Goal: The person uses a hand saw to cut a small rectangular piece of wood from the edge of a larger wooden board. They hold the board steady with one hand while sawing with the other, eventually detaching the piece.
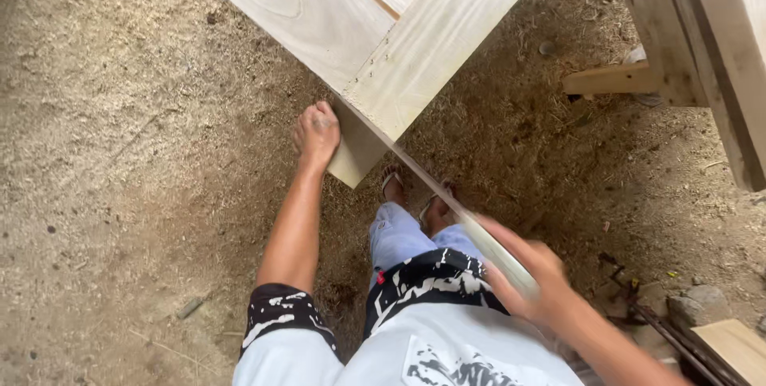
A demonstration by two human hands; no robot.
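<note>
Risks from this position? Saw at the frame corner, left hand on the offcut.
1. The left hand rests on the offcut block right beside the saw blade; a jump could cut the fingers.
2. The feet in open sandals are directly below the cut, so the block may drop on them.
3. The right hand looks motion-blurred; its grip could slip.

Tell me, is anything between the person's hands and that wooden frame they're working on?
Nothing visible does. The left hand already rests against the lower edge of the wooden frame, and the right hand grips a long thin strip that runs straight up to the frame's corner, above the sawdust-covered ground.
</note>
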